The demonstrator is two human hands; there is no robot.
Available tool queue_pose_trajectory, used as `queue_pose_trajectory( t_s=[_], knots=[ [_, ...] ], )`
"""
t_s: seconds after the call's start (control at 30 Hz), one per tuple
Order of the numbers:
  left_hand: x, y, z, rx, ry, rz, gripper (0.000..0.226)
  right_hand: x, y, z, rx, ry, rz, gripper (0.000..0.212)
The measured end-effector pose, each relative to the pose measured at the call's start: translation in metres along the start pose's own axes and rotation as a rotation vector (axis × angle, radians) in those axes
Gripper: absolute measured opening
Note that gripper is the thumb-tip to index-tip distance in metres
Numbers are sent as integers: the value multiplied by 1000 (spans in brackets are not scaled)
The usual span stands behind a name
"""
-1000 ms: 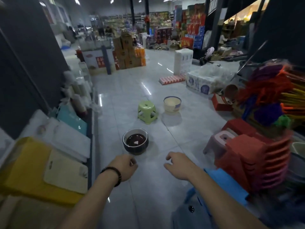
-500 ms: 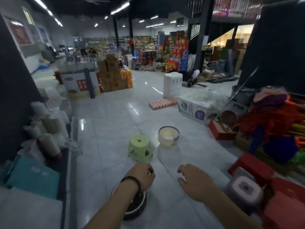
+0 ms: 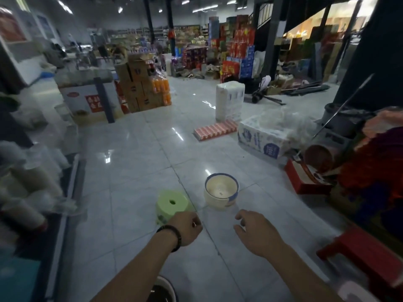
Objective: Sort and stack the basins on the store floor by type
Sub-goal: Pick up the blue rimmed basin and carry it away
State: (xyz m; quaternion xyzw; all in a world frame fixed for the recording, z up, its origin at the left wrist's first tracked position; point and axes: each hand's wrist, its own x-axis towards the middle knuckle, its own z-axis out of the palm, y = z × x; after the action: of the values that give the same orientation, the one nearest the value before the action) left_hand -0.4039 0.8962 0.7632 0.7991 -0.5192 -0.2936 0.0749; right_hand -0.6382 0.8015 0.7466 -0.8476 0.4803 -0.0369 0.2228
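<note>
A cream basin with a blue rim [image 3: 221, 194] stands upright on the tiled floor just ahead of me. A dark basin [image 3: 162, 290] sits at the bottom edge, partly hidden behind my left forearm. My left hand [image 3: 187, 227], with a black bracelet on the wrist, is curled into a loose fist and holds nothing. My right hand [image 3: 256, 232] hangs a little short of the cream basin, fingers bent and apart, with nothing in it.
A green plastic stool [image 3: 172, 205] stands left of the cream basin. Red stools [image 3: 368, 258] and brooms crowd the right side. Wrapped paper packs [image 3: 261, 138] and a red box [image 3: 305, 177] lie beyond. Shelving with rolls [image 3: 26, 192] lines the left.
I have walked forward past the dark basin, which dropped to the bottom edge. The cream basin and green stool are now much closer. Both hands stay held out in front.
</note>
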Motion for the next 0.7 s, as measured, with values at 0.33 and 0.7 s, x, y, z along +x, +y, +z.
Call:
queue_pose_trajectory(
  t_s=[0.33,0.7],
  knots=[
    [276,8,-59,-74,-33,-58,27,270,64,-23,181,-145,139,30],
    [586,-11,-75,-271,-160,-216,26,515,171,33,382,-322,494,37]
  ],
)
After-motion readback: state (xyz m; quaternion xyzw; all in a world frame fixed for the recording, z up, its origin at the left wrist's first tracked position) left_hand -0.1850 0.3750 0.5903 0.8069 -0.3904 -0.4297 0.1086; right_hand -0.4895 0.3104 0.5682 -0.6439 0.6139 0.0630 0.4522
